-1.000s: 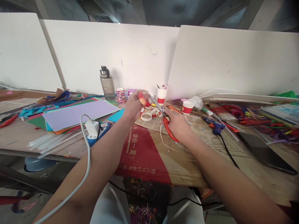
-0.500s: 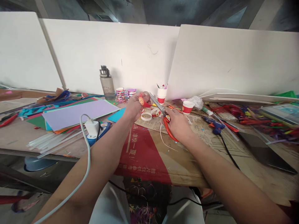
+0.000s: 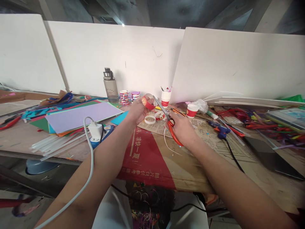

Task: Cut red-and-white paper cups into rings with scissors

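A red paper cup ring [image 3: 148,102] with a gold emblem is pinched in my left hand [image 3: 138,111]. My right hand [image 3: 182,126] grips scissors [image 3: 170,124] by their red-orange handles. The blades point up and away, their tips close beside the ring; whether they touch it I cannot tell. Just below the hands, a white ring [image 3: 150,119] and a red-and-white ring [image 3: 159,115] lie on the cardboard [image 3: 152,159]. A thin white strip [image 3: 168,143] curls down near the scissors.
Behind are a stack of paper cups with pens [image 3: 166,97], a single red-and-white cup [image 3: 192,110] and a bottle [image 3: 111,87]. Coloured sheets [image 3: 83,116], glue sticks [image 3: 57,144] and a power strip [image 3: 105,135] lie left. A glue gun [image 3: 221,129] and dark tablet-like slab [image 3: 271,156] lie right.
The whole view has shifted slightly, so everything sits a little lower and to the right. My hands keep their hold on the ring and scissors, with the ring turned slightly.
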### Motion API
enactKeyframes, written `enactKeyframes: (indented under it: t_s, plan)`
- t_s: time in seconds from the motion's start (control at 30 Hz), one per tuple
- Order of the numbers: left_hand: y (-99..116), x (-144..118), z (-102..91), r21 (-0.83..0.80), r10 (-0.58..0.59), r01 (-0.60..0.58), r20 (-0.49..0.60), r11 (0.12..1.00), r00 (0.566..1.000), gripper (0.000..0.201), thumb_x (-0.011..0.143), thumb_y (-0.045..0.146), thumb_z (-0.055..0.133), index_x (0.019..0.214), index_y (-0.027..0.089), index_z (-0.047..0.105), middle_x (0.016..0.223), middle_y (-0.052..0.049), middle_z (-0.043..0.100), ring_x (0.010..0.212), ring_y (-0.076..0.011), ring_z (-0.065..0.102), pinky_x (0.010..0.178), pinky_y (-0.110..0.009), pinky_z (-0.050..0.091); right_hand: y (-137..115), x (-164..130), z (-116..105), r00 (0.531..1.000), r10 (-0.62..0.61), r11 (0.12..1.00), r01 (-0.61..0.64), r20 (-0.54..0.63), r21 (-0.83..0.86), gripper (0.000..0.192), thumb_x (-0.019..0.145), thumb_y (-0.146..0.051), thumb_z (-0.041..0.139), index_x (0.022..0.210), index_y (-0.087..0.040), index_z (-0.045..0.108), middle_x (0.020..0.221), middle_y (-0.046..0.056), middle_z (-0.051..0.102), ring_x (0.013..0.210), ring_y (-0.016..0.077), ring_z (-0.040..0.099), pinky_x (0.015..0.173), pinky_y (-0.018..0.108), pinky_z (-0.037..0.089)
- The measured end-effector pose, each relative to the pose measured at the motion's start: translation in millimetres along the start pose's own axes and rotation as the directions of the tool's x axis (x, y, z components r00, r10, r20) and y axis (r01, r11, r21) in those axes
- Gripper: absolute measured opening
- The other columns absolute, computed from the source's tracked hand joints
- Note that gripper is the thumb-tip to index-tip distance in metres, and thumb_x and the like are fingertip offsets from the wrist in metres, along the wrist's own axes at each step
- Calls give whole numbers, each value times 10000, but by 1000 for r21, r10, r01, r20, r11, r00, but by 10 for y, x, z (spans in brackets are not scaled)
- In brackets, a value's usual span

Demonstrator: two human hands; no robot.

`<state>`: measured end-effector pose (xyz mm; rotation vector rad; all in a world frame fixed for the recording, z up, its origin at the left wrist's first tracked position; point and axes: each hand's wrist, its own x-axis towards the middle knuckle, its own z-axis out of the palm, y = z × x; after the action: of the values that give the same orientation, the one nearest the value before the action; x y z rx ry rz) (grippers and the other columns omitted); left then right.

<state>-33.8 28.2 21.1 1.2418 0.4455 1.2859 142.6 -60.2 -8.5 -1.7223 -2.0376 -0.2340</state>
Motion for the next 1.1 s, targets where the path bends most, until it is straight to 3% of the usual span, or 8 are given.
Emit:
enactKeyframes:
  t_s: [0.27,0.5,0.8,1.0,1.1]
  plan:
    - [19,22,-1,-19,-41,40,-26,999,999,427,633,193,889,646,171,462,576,70,482,512,-54,514,487,-188,474,35,9,44,1000,-15,1000,14,-19,-18,328,968,-253,486,1249,-168,631,1107,139,725,1011,276,653,841,339,457]
    - [23,11,-26,13,-94,94,13,996,996,404,643,212,887,676,164,487,588,45,551,500,-69,555,464,-189,444,40,2,46,999,-36,999,36,-40,5,347,973,-307,502,1268,-170,622,1123,144,707,1013,277,640,839,341,456]
    - [60,-2,7,4,-118,118,17,993,993,346,701,157,825,668,162,480,584,45,536,483,-55,527,468,-183,438,38,18,28,999,-35,996,35,-7,76,295,953,-267,496,1188,-171,644,1056,132,724,953,254,639,820,323,458]
    - [41,-3,27,-40,-164,163,-21,986,986,230,681,141,747,706,160,519,610,31,568,511,-76,560,448,-178,412,76,29,96,992,-11,961,45,-122,274,192,920,-298,490,963,-198,648,820,63,694,724,199,596,707,301,460]
    - [-28,21,6,-24,-119,118,-89,993,989,175,697,174,688,708,171,513,607,21,574,492,-84,543,403,-173,327,111,48,119,990,73,870,-4,-122,493,210,920,-403,515,843,-222,588,680,6,611,588,164,547,600,288,462]
